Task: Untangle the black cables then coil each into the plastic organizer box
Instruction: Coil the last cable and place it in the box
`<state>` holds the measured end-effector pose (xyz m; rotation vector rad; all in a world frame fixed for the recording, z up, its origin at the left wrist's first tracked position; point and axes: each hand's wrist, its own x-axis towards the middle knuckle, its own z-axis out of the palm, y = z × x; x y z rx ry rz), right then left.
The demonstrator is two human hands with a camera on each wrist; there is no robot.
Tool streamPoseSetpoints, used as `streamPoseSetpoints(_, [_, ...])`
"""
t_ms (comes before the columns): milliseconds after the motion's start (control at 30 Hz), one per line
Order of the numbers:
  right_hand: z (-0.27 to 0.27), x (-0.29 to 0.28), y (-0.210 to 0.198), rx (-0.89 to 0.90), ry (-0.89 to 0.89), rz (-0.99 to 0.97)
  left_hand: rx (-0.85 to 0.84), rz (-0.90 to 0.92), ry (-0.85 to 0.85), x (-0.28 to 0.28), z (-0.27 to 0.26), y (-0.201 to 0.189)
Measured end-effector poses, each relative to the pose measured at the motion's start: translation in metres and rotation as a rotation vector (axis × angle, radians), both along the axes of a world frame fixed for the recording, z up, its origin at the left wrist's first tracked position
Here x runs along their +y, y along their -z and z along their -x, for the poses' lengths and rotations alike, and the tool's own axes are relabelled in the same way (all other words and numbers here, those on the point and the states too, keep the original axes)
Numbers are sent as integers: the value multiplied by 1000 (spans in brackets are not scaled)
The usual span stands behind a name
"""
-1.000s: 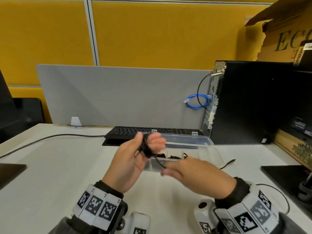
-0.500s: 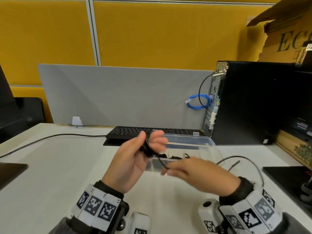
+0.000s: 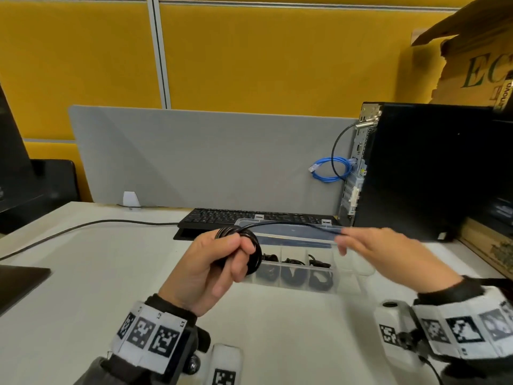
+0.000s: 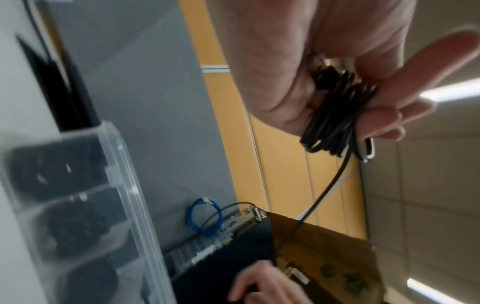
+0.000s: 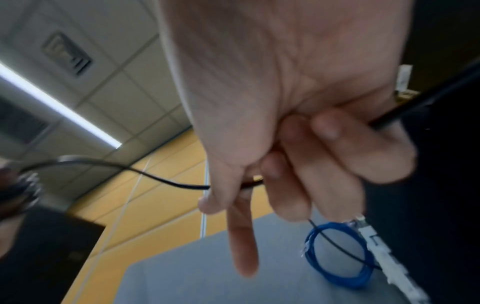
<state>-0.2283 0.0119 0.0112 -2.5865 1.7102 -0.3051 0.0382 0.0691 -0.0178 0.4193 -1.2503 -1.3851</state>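
Observation:
My left hand (image 3: 222,254) holds a coil of black cable (image 3: 254,247) wound round its fingers, above the table in front of the clear plastic organizer box (image 3: 352,269). In the left wrist view the black cable coil (image 4: 335,117) sits between thumb and fingers, with a plug tip poking out below. The loose strand (image 3: 291,224) runs right to my right hand (image 3: 349,240), which pinches it over the box. In the right wrist view the strand (image 5: 166,181) passes through my right hand (image 5: 293,156). Three box compartments hold coiled black cables (image 3: 291,273).
A black keyboard (image 3: 258,218) lies behind the box. A black computer tower (image 3: 427,170) stands at the right with a blue cable loop (image 3: 330,170) at its back. A thin black wire (image 3: 83,226) crosses the white table (image 3: 83,273) at the left. A grey divider stands behind.
My right hand has moved up and to the right, drawing the strand taut over the box. My left hand has turned, and the coil round its fingers shows more loops.

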Motion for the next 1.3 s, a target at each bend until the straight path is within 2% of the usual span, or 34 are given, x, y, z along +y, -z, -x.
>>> streamPoseSetpoints(100, [-21,7,14,150,-55,-29,84,38,101,1,5,1])
streamPoseSetpoints(167, [-28,8,16,123,-118,-52,42,23,26,0,7,1])
streamPoseSetpoints(267, [-39,18,6,-224,-296,-211,-167,47,-169,-4,10,2])
streamPoseSetpoints(333, [-50,29,-2,-489,-455,-202,-315,103,-286,-7,12,4])
streamPoseSetpoints(433, [-62,33,-2,-643,-530,93,-510,167,-378,-8,16,6])
streamPoseSetpoints(500, [-66,30,1,-672,-523,323,-564,182,-338,-6,19,7])
streamPoseSetpoints(567, [-67,28,4,-724,-526,401,-604,189,-291,-4,20,7])
streamPoseSetpoints(700, [-69,30,5,-688,-595,435,-676,204,-299,0,24,8])
streamPoseSetpoints(767, [-71,32,4,-703,-587,440,-632,188,-272,0,24,7])
streamPoseSetpoints(833, [-69,30,3,-773,-548,374,-553,161,-182,2,24,6])
streamPoseSetpoints(900, [-66,25,4,-776,-484,220,-487,160,-81,3,24,4])
streamPoseSetpoints(967, [-63,19,11,-595,-405,36,-381,187,-8,6,26,1])
streamPoseSetpoints(1033, [-64,19,22,-304,-401,-161,-243,200,6,6,26,-1])
streamPoseSetpoints(1133, [-71,32,25,-47,-487,-336,-79,25,-143,0,24,-1])
streamPoseSetpoints(1167, [-71,36,19,-34,-491,-295,-112,-30,-245,-3,22,0])
streamPoseSetpoints(1233, [-65,42,3,-142,-439,-65,-409,-20,-446,-7,18,2])
streamPoseSetpoints(1267, [-60,42,-4,-243,-394,104,-564,0,-468,-8,17,3])
streamPoseSetpoints(1300, [-54,42,-10,-339,-356,276,-667,8,-409,-8,16,4])
